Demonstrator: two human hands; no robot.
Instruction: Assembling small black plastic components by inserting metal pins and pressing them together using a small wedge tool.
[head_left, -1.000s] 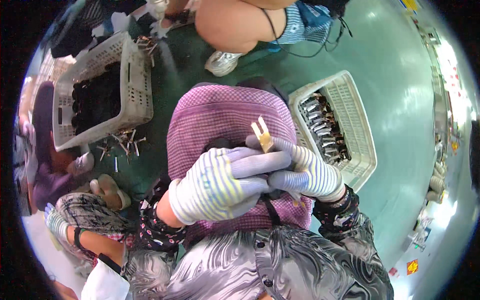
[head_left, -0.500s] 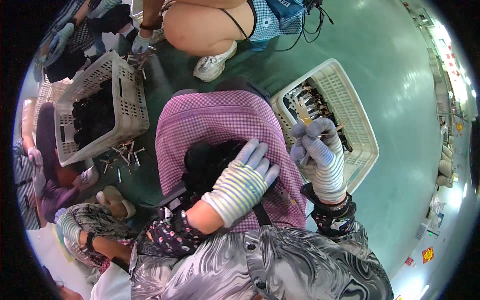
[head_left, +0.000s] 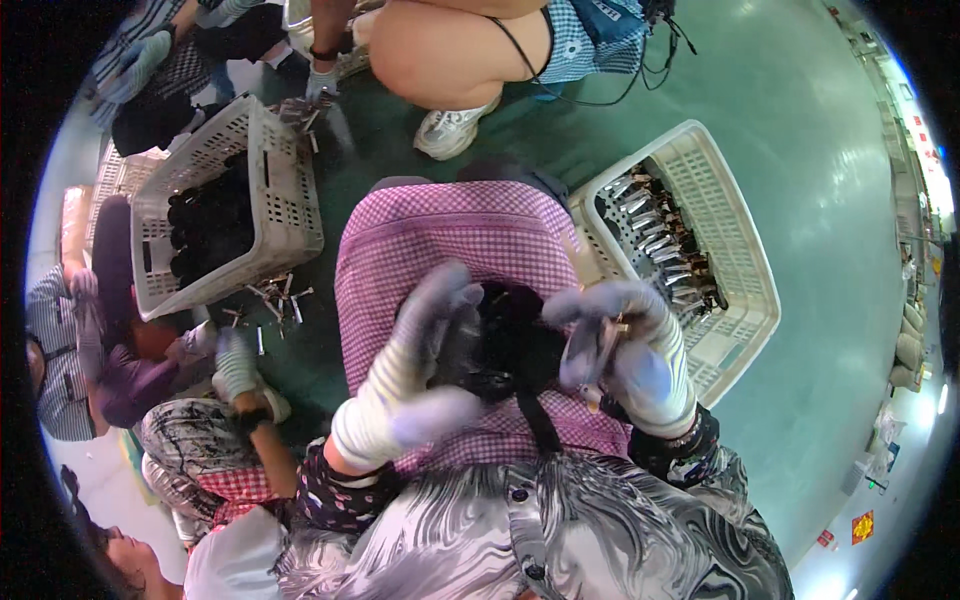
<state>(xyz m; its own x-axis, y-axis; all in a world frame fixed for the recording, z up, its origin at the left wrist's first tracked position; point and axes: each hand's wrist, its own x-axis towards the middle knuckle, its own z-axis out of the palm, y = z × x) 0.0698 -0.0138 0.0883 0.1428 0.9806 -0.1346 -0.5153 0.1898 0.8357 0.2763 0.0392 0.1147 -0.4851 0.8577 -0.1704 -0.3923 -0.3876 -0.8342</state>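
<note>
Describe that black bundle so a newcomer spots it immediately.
Find the pink checked cloth. Between the left hand and right hand lies the black bundle. Unlike the black pieces in the white crate at left, it rests on that cloth.

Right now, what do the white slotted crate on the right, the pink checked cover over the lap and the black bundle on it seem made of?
White slotted crate: probably moulded plastic, smooth, judging by its regular openings. Pink checked cover: likely woven cloth, matte, as it drapes. Black bundle: dull, perhaps fabric or rubber; too dark to tell.
</note>
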